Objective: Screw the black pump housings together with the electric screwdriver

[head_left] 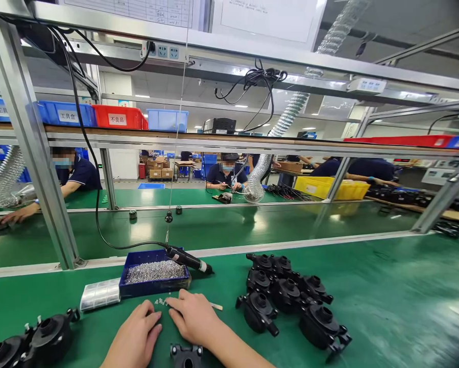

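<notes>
Several small shiny screws [160,301] lie loose on the green bench in front of a blue bin [154,290] filled with many more. My right hand [194,317] rests on the bench, its index finger stretched to the edge of the loose screws and its thumb apart. Just left of it, my left hand [135,332] is closed, fingers curled and thumb near the index finger; whatever it may hold is hidden. Between my wrists, at the bottom edge, stands a black plastic housing [187,355], partly cut off. A black electric screwdriver [189,259] hangs from a cord, lying across the bin's right corner.
Several black housings [286,289] stand grouped at right, with others [49,332] at lower left. A clear plastic compartment tray [101,295] sits left of the bin. Behind runs a green conveyor belt [229,225]; metal posts [33,143] carry a shelf. Co-workers [227,174] sit beyond.
</notes>
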A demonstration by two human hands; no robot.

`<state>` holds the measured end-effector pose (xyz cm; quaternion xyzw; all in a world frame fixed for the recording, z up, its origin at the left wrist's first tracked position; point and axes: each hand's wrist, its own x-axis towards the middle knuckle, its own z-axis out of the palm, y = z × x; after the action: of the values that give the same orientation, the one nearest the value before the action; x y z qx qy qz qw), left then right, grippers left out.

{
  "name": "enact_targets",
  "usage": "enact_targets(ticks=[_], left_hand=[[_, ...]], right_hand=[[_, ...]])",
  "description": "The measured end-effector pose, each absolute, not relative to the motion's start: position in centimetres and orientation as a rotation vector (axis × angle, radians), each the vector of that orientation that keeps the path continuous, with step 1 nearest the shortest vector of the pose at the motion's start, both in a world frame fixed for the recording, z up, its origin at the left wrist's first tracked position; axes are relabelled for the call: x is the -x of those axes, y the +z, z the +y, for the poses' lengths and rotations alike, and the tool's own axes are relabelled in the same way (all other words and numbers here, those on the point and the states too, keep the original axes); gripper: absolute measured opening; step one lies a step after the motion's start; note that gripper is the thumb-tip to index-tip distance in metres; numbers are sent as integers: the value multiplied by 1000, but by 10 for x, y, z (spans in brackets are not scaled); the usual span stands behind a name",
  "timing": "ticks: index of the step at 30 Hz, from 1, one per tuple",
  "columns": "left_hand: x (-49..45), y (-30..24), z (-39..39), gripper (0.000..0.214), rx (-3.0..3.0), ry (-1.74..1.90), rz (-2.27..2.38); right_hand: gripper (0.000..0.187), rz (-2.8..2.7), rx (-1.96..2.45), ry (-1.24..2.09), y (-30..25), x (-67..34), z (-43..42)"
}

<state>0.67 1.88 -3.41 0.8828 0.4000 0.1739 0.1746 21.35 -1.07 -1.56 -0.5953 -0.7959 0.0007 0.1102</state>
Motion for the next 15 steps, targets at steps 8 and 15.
enact_targets(ticks=[8,15], left_hand=[[-12,-20,18,23,-2387,381,1232],[-15,-30,4,20,-2303,433,1174]], right_hand=[[26,-2249,1752,70,-18,-216,-9],[36,-2211,1714,168,-21,-219,-6]])
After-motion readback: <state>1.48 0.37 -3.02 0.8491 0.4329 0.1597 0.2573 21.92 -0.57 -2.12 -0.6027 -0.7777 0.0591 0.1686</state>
